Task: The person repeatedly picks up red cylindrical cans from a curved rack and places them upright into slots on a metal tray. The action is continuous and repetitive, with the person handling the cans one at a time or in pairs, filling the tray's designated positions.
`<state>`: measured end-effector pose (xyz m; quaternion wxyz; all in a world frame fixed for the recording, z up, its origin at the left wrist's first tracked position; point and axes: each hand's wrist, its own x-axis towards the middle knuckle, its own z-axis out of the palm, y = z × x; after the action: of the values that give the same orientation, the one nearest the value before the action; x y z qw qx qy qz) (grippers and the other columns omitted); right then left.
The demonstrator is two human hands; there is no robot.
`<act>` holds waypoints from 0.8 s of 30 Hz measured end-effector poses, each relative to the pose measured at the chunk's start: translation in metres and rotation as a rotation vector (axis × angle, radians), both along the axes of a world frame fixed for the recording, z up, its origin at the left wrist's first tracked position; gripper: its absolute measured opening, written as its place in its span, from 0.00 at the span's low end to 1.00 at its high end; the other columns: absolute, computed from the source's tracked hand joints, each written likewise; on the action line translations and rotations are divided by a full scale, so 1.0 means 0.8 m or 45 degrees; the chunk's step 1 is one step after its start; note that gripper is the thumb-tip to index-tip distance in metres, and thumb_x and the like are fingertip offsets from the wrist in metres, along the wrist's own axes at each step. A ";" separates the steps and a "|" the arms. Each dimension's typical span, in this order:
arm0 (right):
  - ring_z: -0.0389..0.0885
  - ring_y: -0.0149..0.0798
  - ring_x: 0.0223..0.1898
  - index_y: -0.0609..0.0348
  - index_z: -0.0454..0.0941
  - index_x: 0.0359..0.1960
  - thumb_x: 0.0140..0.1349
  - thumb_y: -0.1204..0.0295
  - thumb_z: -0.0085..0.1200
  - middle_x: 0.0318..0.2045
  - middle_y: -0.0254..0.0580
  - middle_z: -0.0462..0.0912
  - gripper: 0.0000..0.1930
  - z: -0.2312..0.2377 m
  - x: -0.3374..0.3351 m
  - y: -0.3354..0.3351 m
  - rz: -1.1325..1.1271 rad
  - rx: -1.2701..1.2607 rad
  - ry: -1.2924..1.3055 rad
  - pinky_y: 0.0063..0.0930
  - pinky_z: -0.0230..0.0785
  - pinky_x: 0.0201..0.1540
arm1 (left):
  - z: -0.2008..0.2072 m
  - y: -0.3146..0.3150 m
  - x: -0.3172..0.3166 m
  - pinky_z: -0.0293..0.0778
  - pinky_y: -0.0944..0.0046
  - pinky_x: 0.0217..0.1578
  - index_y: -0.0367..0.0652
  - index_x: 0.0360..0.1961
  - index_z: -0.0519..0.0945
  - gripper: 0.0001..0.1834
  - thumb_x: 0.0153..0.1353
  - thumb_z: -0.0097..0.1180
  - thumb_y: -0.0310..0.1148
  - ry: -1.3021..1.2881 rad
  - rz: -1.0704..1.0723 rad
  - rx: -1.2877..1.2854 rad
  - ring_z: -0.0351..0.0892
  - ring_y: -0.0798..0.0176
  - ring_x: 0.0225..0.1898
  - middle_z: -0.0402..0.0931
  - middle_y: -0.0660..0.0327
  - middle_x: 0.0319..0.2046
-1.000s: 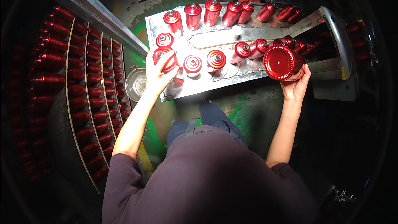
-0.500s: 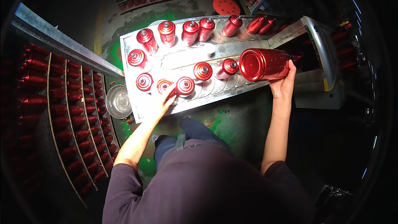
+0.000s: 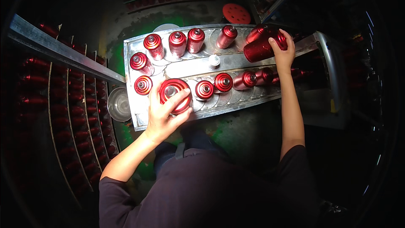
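Note:
A metal tray (image 3: pixel 198 65) holds two rows of shiny red spray cans standing upright. My left hand (image 3: pixel 165 116) grips a red can (image 3: pixel 174 93) in the near row, its top toward me. My right hand (image 3: pixel 282 51) holds another red can (image 3: pixel 260 48), tilted, over the far right end of the tray. More cans stand between them: several in the far row (image 3: pixel 177 42) and several in the near row (image 3: pixel 222 82). A small white cap (image 3: pixel 214 61) lies on the tray's middle strip.
Racks of red cans (image 3: pixel 71 114) fill the left side, behind a slanted metal rail (image 3: pixel 63 52). A round metal bowl (image 3: pixel 119 104) sits left of the tray. A red disc (image 3: pixel 236 13) lies beyond it. A curved metal bar (image 3: pixel 333 71) bounds the right.
My right hand has carried its can from the near row up to the far right end of the tray. My left hand has closed around a can in the near row.

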<state>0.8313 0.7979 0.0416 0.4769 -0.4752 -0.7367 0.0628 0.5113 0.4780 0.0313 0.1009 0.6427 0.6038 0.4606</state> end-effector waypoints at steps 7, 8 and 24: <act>0.75 0.59 0.59 0.36 0.81 0.56 0.48 0.60 0.74 0.60 0.60 0.72 0.30 -0.111 -0.068 0.104 -0.045 -0.080 -0.202 0.45 0.70 0.62 | 0.070 0.126 -0.016 0.70 0.48 0.62 0.50 0.57 0.81 0.34 0.44 0.76 0.30 -0.086 0.058 0.279 0.66 0.44 0.65 0.73 0.51 0.58; 0.72 0.60 0.61 0.34 0.80 0.57 0.49 0.59 0.73 0.63 0.60 0.69 0.30 -0.125 -0.078 0.116 -0.051 -0.131 -0.234 0.46 0.68 0.64 | 0.069 0.144 -0.017 0.72 0.48 0.61 0.51 0.57 0.81 0.34 0.44 0.76 0.30 -0.013 0.076 0.316 0.67 0.44 0.65 0.70 0.49 0.59; 0.56 0.69 0.69 0.23 0.73 0.64 0.55 0.65 0.68 0.73 0.60 0.53 0.33 -0.258 -0.214 0.164 0.175 -0.448 -0.420 0.51 0.62 0.69 | 0.025 0.170 -0.062 0.75 0.54 0.59 0.48 0.57 0.81 0.35 0.43 0.78 0.29 -0.187 0.337 0.137 0.73 0.49 0.59 0.68 0.49 0.58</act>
<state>0.6600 0.9294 -0.1651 0.2549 -0.5034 -0.8129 0.1439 0.4616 0.6140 0.0511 0.0487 0.5267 0.6487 0.5472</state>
